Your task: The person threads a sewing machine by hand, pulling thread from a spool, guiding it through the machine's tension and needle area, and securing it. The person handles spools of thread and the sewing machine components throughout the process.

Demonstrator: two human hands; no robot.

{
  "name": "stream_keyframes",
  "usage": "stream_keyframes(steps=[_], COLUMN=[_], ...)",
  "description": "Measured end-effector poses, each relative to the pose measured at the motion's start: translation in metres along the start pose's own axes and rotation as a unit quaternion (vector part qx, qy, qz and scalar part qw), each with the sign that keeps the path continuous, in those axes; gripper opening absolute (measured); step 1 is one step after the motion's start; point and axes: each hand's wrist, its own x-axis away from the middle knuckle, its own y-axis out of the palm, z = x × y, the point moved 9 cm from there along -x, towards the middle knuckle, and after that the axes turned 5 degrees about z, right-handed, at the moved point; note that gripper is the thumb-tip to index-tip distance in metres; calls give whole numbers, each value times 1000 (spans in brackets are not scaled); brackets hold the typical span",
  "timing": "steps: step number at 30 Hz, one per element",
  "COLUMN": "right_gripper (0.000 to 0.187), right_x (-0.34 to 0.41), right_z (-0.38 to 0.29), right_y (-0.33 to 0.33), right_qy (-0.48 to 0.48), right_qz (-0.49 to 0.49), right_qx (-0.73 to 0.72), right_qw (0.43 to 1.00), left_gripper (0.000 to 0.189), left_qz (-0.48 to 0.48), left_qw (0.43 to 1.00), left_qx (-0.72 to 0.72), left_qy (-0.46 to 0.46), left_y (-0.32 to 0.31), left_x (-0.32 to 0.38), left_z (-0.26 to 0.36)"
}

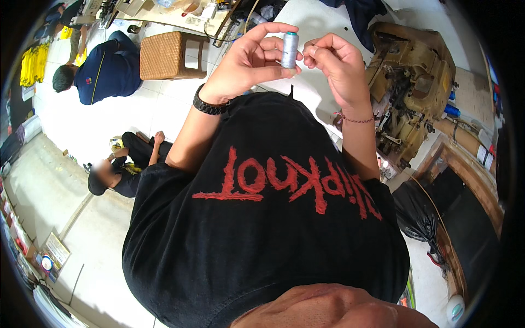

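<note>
My left hand (250,59) holds a spool of pale grey-blue thread (290,53) upright, its fingertips at the teal top and its thumb at the base. A dark bracelet or watch band (210,103) circles that wrist. Close to the spool's right side, my right hand (338,61) has its thumb and fingers pinched together. Any thread between those fingertips is too fine to make out. A thin red braided bracelet (357,119) is on the right wrist. Both hands are raised in front of my black T-shirt (262,246), over a white tabletop (309,18).
At right stands a worn beige sewing machine (414,82), with dark cloth (361,20) beyond it and blue thread (452,110) beside it. A black plastic bag (416,211) hangs lower right. Left are a brown woven-pattern stool (160,55) and two people, one in navy (108,74), one capped (127,180).
</note>
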Motion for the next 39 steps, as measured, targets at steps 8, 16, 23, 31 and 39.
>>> stream_keyframes(steps=[8, 16, 23, 31, 39], right_gripper=[7, 4, 8, 8, 10], right_x=[3, -2, -6, -10, -9], right_z=[-15, -6, 0, -3, -4], right_y=[7, 10, 6, 6, 11], right_qy=[-33, -15, 1, 9, -14], right_qz=[31, -5, -46, -48, -63], right_qx=[78, 22, -30, -17, -16], right_qw=[996, 1000, 998, 999, 998], left_gripper=[69, 69, 69, 58, 38], left_qz=[57, 16, -54, 5, 17], left_qw=[980, 991, 975, 1000, 993], left_qx=[-182, -124, 197, -5, -114], left_qy=[57, 47, -84, -17, -20], left_y=[2, 0, -1, -9, -15], left_x=[-4, -6, -4, -8, -9], left_z=[14, 10, -16, -6, -2])
